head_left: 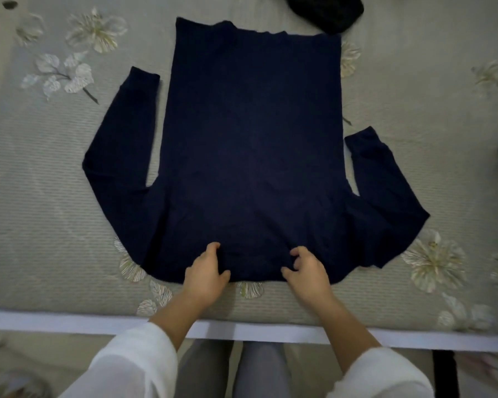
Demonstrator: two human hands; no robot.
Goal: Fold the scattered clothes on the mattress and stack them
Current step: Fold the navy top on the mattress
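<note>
I see open mattress (pixel 55 196) either side of the flat navy sweater (pixel 250 139); my left hand (pixel 206 272) and right hand (pixel 306 271) pinch its near edge.

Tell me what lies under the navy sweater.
The navy sweater lies flat on the floral mattress cover; printed flowers poke out at its near edge. Anything else beneath is covered.

My one camera rides on my head, a wide lens tipped steeply forward and down, close over the grey flower-printed quilted mattress (pixel 41 225); its near edge crosses the lower frame, and my white-sleeved arms (pixel 133 366) reach in from the bottom.
</note>
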